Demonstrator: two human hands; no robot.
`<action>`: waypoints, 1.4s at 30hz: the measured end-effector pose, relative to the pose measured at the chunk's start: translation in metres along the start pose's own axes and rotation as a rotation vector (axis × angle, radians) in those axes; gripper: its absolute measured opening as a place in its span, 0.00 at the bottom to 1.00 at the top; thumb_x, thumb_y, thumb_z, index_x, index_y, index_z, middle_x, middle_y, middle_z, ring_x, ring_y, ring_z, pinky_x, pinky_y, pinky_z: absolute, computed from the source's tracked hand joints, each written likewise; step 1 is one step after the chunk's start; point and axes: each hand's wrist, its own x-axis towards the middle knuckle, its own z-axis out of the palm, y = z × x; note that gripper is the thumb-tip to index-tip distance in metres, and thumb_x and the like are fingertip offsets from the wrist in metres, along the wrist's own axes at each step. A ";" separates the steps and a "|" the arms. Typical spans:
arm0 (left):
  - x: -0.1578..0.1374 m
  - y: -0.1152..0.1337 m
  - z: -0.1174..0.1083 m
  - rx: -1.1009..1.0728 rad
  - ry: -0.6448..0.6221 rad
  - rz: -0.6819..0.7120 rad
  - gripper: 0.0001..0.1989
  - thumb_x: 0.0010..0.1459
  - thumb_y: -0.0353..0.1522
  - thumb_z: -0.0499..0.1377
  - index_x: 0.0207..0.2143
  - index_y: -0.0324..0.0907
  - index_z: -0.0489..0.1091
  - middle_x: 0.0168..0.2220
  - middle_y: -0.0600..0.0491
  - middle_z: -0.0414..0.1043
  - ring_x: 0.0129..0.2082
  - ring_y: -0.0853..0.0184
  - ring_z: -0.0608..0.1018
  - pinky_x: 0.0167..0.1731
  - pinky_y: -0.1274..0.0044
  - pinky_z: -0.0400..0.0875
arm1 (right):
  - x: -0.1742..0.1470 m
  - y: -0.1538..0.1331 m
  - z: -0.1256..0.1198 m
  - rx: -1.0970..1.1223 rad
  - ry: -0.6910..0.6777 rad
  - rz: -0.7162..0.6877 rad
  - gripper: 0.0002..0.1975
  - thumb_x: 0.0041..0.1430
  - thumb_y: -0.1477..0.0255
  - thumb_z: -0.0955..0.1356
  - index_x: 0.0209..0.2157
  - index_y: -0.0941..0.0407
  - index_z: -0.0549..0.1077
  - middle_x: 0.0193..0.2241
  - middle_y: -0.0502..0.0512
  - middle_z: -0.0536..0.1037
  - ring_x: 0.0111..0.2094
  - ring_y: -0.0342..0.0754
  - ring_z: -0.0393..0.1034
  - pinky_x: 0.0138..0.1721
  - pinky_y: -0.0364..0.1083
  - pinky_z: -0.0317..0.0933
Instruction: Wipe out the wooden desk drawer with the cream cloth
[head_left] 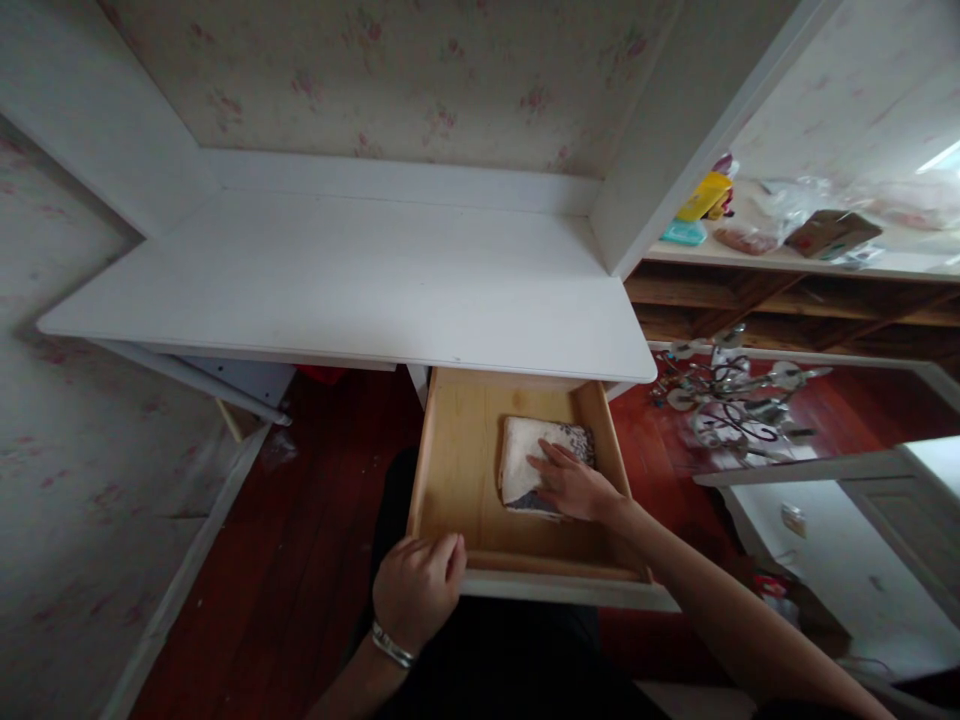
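A pulled-out wooden drawer [457, 480] juts from under the white desk. Inside it, toward the right side, lies a folded cloth [523, 455], off-white with a dark pattern at its right and lower edges. My right hand [574, 485] rests on top of the cloth, fingers spread and lying flat. At the drawer's front left corner, my left hand [420, 585] is closed over the rim, its fingertips partly hidden. A silver bracelet [391, 645] circles my left wrist.
The white desk top [390, 270] spans above the drawer, with upright panels at both ends. On the red wooden floor [247, 590] to the right lies a chandelier [739, 395]. A shelf [787, 265] holds bags and a box [832, 235]. White furniture [817, 540] stands lower right.
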 end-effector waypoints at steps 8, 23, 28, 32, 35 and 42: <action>0.002 0.001 -0.002 0.013 -0.006 0.024 0.15 0.64 0.32 0.52 0.23 0.46 0.68 0.18 0.58 0.69 0.22 0.68 0.73 0.29 0.73 0.59 | -0.051 -0.014 0.021 0.065 -0.069 -0.092 0.25 0.61 0.67 0.64 0.59 0.49 0.69 0.66 0.54 0.56 0.67 0.57 0.44 0.64 0.54 0.48; -0.003 0.000 0.003 -0.021 0.128 0.000 0.13 0.62 0.31 0.55 0.24 0.46 0.69 0.19 0.58 0.70 0.21 0.68 0.73 0.28 0.72 0.58 | 0.026 -0.133 0.021 -0.124 0.073 -0.173 0.31 0.54 0.63 0.69 0.60 0.46 0.64 0.64 0.62 0.53 0.61 0.66 0.51 0.47 0.61 0.65; -0.003 -0.002 0.004 -0.048 0.118 0.016 0.13 0.62 0.30 0.55 0.23 0.46 0.67 0.20 0.58 0.70 0.23 0.68 0.74 0.28 0.71 0.58 | 0.059 -0.144 0.012 -0.140 0.061 -0.110 0.30 0.57 0.66 0.65 0.62 0.46 0.61 0.67 0.61 0.48 0.64 0.65 0.45 0.48 0.64 0.63; -0.004 -0.002 0.008 -0.021 0.139 0.018 0.12 0.62 0.31 0.55 0.24 0.46 0.68 0.19 0.58 0.70 0.21 0.68 0.73 0.28 0.71 0.59 | 0.096 -0.142 -0.012 -0.134 0.036 0.013 0.33 0.57 0.62 0.64 0.64 0.45 0.57 0.68 0.58 0.44 0.64 0.66 0.43 0.50 0.67 0.58; -0.006 -0.001 0.009 0.009 0.146 0.016 0.11 0.62 0.32 0.54 0.25 0.46 0.69 0.18 0.58 0.69 0.21 0.67 0.73 0.28 0.71 0.59 | 0.121 -0.138 -0.026 -0.146 0.076 0.094 0.32 0.57 0.63 0.63 0.64 0.45 0.56 0.68 0.59 0.45 0.63 0.66 0.44 0.50 0.67 0.56; -0.007 -0.003 0.008 -0.001 0.139 0.036 0.11 0.63 0.31 0.54 0.27 0.46 0.69 0.19 0.58 0.70 0.21 0.68 0.73 0.29 0.71 0.60 | 0.125 -0.098 -0.033 -0.164 0.116 0.055 0.29 0.60 0.63 0.62 0.64 0.42 0.57 0.66 0.55 0.51 0.63 0.62 0.48 0.54 0.66 0.53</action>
